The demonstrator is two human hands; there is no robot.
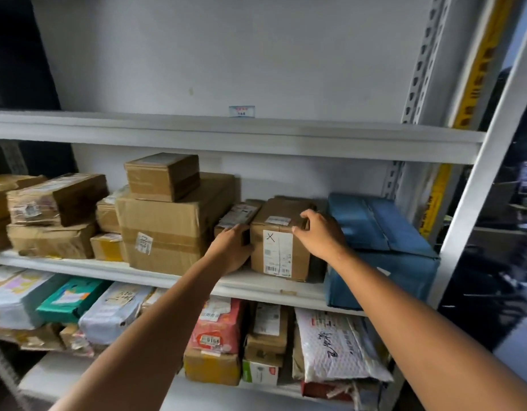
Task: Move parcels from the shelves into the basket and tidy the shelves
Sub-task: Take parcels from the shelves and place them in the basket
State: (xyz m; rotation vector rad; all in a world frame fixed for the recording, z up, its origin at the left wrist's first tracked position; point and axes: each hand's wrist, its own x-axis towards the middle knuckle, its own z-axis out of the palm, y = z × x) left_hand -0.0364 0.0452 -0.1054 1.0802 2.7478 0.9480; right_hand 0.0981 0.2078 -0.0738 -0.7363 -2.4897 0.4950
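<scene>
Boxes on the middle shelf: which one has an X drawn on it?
The brown box between the left hand and right hand, next to the blue parcel. Its label bears a black X; the others show none.

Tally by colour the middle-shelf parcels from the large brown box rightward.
Brown cardboard: 4 (large box, small box on top of it, slim box, X-marked box)
Blue wrap: 1 (blue parcel, which looks like a single piece)
Total: 5
</scene>
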